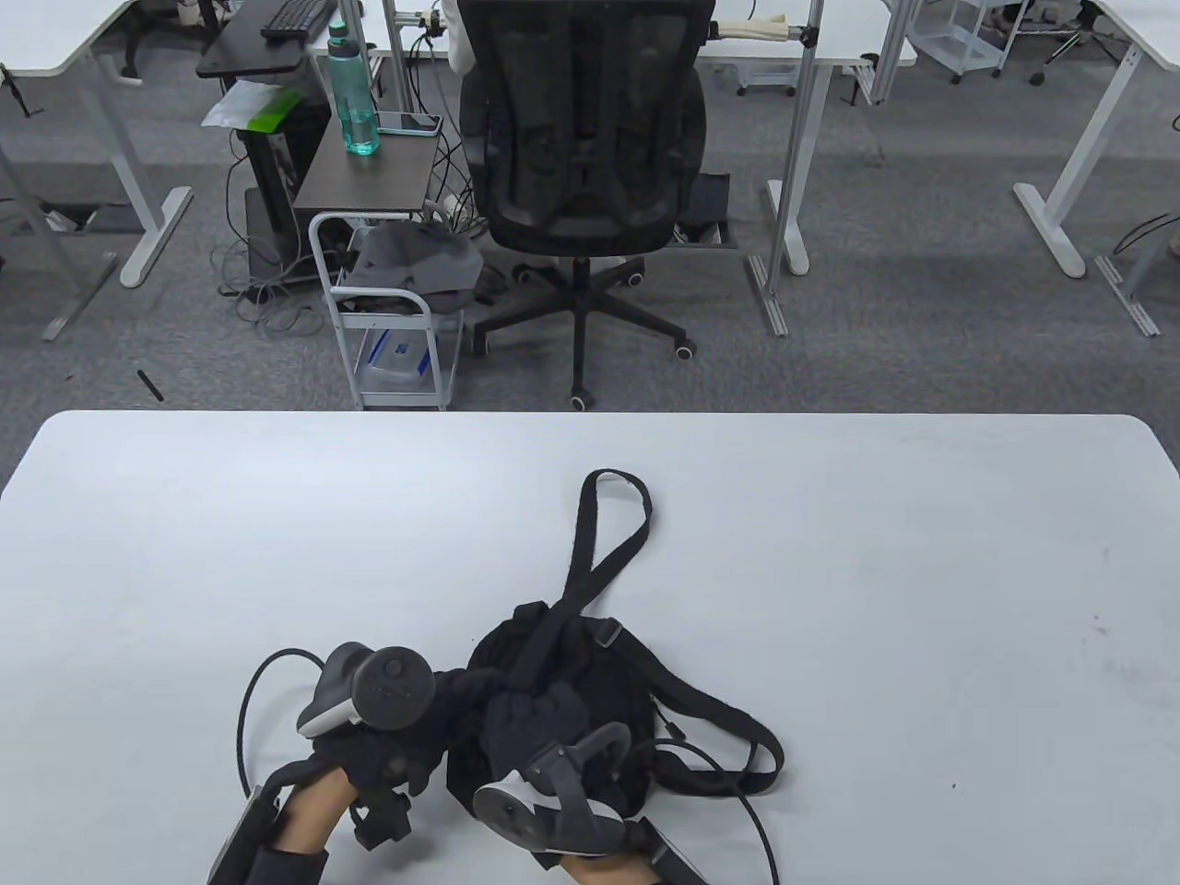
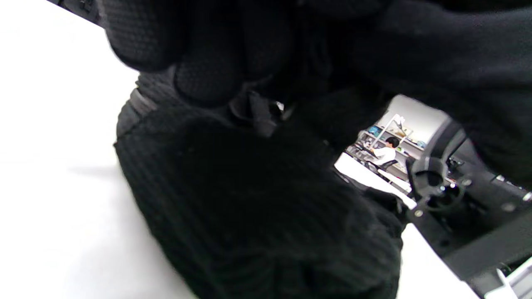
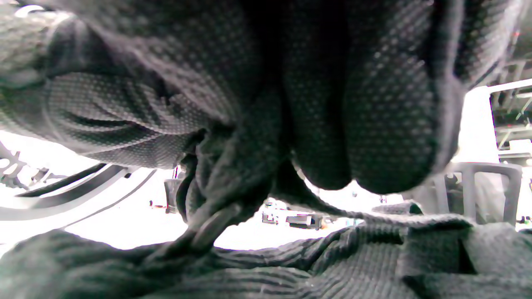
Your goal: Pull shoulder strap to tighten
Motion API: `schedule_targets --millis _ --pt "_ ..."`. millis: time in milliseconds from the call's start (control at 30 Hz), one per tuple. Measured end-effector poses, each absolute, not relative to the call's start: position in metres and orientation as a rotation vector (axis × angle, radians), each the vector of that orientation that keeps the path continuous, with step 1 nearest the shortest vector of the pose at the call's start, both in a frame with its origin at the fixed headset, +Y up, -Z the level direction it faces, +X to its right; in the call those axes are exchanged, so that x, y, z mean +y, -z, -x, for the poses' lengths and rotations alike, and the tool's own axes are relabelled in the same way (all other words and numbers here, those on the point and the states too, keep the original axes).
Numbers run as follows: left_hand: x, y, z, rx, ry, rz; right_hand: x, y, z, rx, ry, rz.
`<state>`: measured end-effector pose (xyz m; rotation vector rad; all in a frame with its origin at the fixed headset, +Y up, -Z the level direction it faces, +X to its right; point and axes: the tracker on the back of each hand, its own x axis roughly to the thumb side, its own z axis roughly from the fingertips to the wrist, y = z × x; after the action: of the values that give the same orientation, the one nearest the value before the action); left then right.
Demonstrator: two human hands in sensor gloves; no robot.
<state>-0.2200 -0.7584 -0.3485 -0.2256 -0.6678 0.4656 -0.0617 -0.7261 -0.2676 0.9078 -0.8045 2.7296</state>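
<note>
Black backpack (image 1: pixel 553 701) lies at table's (image 1: pixel 184 553) near edge. Right hand (image 1: pixel 539 724) fingers closed on shoulder strap (image 1: pixel 576 572), apparently; left hand (image 1: pixel 387 728) grip unclear. Step: grasp secured. Next: pull near.

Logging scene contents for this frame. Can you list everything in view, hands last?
backpack: 1, black, near edge of the table, under both hands
long strap: 1, black, looped away from the bag over the table
shoulder strap: 1, black, curving out on the bag's right
table: 1, white, foreground
office chair: 1, black, beyond the table
water bottle: 1, teal, on the side stand
phone: 1, beside the bottle
cart: 1, white, holding grey fabric
left hand: 1, black glove, gripping the bag's left side
right hand: 1, black glove, resting on the bag, grip unclear
</note>
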Motion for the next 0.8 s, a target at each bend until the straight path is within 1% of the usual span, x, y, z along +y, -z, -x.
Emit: schedule_targets --millis 67,133,267,333,367,467,533,600,733,800 --pt "-0.762 0.353 0.224 -0.666 -0.481 0.205 -0.724 0.264 0.064 -0.839 -2.723 -0.935" --pt "-0.766 0.359 0.230 -0.648 -0.539 0.230 -0.723 0.263 0.065 -0.871 -2.742 -0.939" --pt "-0.770 0.367 0.246 -0.585 -0.544 0.240 -0.721 0.262 0.060 -0.866 -2.746 -0.912" --pt "-0.770 0.367 0.249 -0.578 -0.570 0.243 -0.720 0.262 0.058 -0.867 -2.740 -0.898" --pt "-0.769 0.366 0.248 -0.575 -0.560 0.253 -0.720 0.263 0.058 -0.864 -2.746 -0.889" --pt "-0.761 0.359 0.240 -0.613 -0.537 0.219 -0.721 0.271 0.052 -0.715 -2.816 -0.789" --pt "-0.753 0.351 0.227 -0.655 -0.504 0.180 -0.724 0.277 0.048 -0.630 -2.785 -0.785" --pt "-0.747 0.343 0.214 -0.702 -0.461 0.156 -0.725 0.278 0.046 -0.627 -2.772 -0.775" --pt "-0.742 0.334 0.205 -0.708 -0.367 0.103 -0.725 0.275 0.045 -0.693 -2.763 -0.799" --pt "-0.742 0.333 0.204 -0.702 -0.346 0.090 -0.726 0.276 0.048 -0.656 -2.770 -0.813"
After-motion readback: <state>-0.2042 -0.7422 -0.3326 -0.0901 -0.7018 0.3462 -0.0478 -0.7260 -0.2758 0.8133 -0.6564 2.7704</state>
